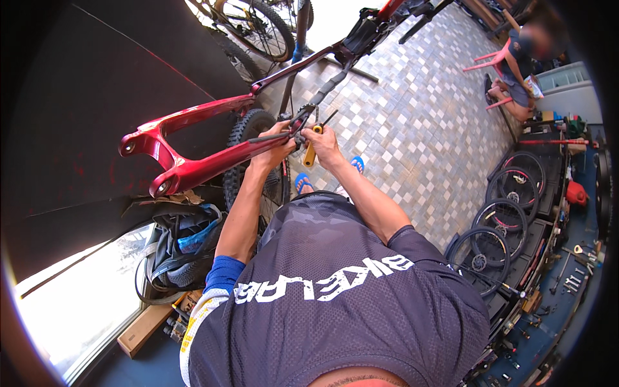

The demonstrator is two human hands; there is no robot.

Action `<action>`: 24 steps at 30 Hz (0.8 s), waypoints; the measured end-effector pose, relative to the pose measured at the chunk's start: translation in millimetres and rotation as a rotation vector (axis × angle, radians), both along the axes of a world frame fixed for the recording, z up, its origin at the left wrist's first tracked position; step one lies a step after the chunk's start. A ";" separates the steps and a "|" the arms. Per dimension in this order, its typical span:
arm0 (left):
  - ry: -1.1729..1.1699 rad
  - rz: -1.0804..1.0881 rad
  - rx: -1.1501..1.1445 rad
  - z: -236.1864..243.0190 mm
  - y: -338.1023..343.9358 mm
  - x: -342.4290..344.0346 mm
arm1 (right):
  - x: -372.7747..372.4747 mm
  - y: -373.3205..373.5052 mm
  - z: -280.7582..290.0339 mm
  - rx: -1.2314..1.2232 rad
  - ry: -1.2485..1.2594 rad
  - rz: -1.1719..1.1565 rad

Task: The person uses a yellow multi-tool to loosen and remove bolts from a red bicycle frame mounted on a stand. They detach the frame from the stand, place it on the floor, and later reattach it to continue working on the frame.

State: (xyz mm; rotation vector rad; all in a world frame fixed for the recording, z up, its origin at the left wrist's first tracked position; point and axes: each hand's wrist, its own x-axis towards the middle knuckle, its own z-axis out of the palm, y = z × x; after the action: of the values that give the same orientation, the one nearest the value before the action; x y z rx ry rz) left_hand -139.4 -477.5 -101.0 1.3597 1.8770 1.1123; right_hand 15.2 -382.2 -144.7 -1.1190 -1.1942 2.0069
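A glossy red bicycle frame (213, 157) runs from the left towards the far top, its two rear arms pointing left. My left hand (276, 149) is closed around the frame's lower arm, close to the dark chainring (302, 118). In my right hand (327, 144) is a yellow folding multi-tool (311, 155), with a dark, thin key sticking out beyond the fingers. Both hands work close together beside the chainring. The exact spot where my fingertips meet the parts is too small to make out.
Behind the frame stand a bike wheel (240, 132) and other bicycles (261, 29). Several wheels (493, 242) lean along the right, beside a blue bench (570, 303) with tools. A person (519, 68) sits on a pink chair at far right. A dark bag (184, 248) lies left.
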 end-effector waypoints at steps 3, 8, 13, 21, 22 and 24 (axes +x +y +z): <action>0.053 0.000 -0.015 -2.0 0.5 -1.1 | 14.0 -4.6 -3.3 0.041 -0.049 0.006; -0.048 0.022 0.032 -14.9 -2.4 -0.3 | 47.8 -10.9 -9.9 -0.012 0.033 -0.010; -0.040 0.047 0.073 -26.1 -9.0 2.9 | 62.5 -6.8 7.8 -0.029 0.083 -0.003; 0.016 0.192 0.312 -62.6 -13.9 11.6 | 70.6 6.9 38.6 0.151 -0.085 0.229; -0.106 0.273 0.208 -68.3 -19.9 16.0 | 71.8 8.6 39.3 0.209 -0.111 0.254; -0.352 0.427 -0.003 -75.4 -45.0 35.2 | 76.1 12.6 49.5 0.328 -0.194 0.335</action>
State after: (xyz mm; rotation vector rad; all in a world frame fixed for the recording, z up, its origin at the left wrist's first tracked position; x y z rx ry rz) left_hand -104.2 -522.5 -176.4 0.7087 1.9391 1.4447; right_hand 91.4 -369.6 -95.2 -1.0154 -1.8393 1.8654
